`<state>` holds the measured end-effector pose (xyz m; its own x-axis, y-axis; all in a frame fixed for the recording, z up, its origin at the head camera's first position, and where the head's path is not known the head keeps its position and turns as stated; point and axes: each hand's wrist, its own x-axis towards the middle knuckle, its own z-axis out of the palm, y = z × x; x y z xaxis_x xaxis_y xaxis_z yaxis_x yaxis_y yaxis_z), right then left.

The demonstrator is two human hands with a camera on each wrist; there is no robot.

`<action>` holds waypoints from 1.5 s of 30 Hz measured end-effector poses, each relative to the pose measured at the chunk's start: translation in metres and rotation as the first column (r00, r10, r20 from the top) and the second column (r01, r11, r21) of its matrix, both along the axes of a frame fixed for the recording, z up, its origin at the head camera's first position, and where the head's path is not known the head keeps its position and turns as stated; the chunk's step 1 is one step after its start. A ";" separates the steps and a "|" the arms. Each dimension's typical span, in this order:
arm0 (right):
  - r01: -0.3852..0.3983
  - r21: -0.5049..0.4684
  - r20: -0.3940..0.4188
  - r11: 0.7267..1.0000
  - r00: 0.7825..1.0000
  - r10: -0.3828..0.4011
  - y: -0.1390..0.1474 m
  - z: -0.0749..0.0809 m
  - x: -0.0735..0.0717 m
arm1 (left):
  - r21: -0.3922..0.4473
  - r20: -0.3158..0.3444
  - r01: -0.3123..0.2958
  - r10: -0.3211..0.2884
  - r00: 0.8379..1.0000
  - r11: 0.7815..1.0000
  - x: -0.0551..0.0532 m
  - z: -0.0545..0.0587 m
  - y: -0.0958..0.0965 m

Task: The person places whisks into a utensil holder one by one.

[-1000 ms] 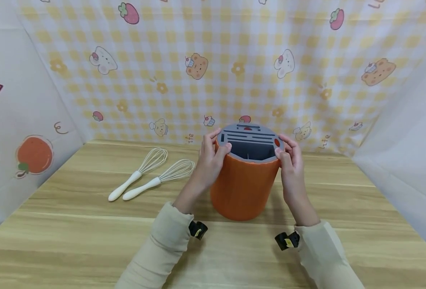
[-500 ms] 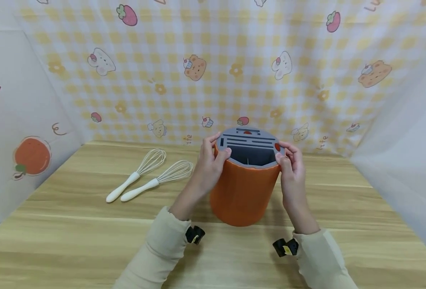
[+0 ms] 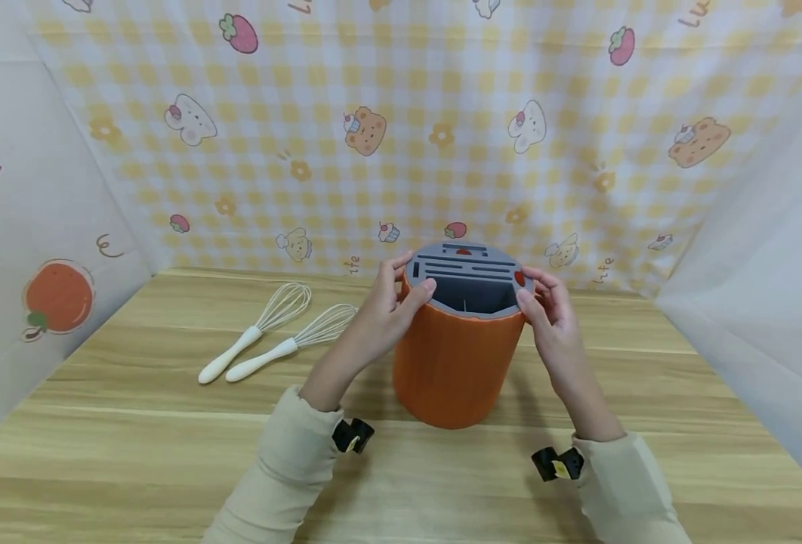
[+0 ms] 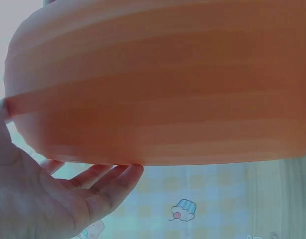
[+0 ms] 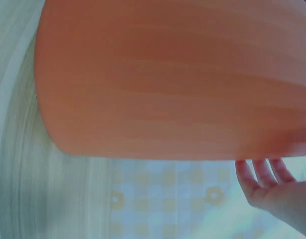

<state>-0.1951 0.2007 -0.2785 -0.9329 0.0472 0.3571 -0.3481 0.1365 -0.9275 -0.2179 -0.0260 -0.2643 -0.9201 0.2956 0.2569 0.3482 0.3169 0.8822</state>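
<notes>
An orange cylindrical knife and utensil holder (image 3: 457,370) stands upright on the wooden table in the head view. Its grey slotted lid (image 3: 465,266) has a wide dark opening at the front. My left hand (image 3: 396,306) holds the holder's upper left edge, thumb on the rim. On the opposite edge, my right hand (image 3: 552,313) grips in the same way. In the left wrist view, fingers (image 4: 113,186) lie against the orange wall (image 4: 157,89). The right wrist view shows fingertips (image 5: 246,172) touching the side too.
Two whisks with white handles lie left of the holder: one farther left (image 3: 238,346), the other (image 3: 272,357) beside my left forearm. A yellow checked cloth (image 3: 319,151) hangs behind the table (image 3: 136,438), with white cloth at both sides.
The holder has shifted slightly nearer me and its lid shows more fully. Over the last half second my wrists have spread apart, both hands staying on the rim. The whisks stay put.
</notes>
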 end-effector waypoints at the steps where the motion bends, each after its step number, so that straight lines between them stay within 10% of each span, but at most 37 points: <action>1: -0.022 0.014 -0.008 1.000 1.000 0.022 0.001 0.000 0.000 | -0.007 0.000 0.005 -0.005 1.000 1.000 0.000 0.000 -0.001; 13: -0.134 0.077 -0.019 0.988 0.991 0.136 0.007 -0.001 -0.001 | -0.079 0.008 0.091 -0.091 0.996 0.993 -0.002 0.005 -0.014; 24: -0.127 0.065 -0.037 0.990 0.991 0.129 0.004 -0.005 -0.001 | -0.196 -0.020 -0.006 0.002 1.000 0.981 -0.006 0.013 -0.054; 33: -0.135 0.044 -0.066 0.990 0.988 0.137 0.005 -0.004 -0.002 | -0.440 0.005 -0.165 0.185 0.983 0.883 -0.022 0.004 -0.084; 45: -0.154 0.011 -0.118 0.988 0.981 0.154 0.003 -0.006 -0.004 | -0.581 0.129 -0.152 0.275 0.953 0.799 -0.040 -0.036 -0.125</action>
<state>-0.1994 0.2038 -0.2843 -0.8801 -0.0945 0.4653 -0.4723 0.0744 -0.8783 -0.2583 -0.1511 -0.3006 -0.9892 0.1204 -0.0841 0.0514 0.8204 0.5695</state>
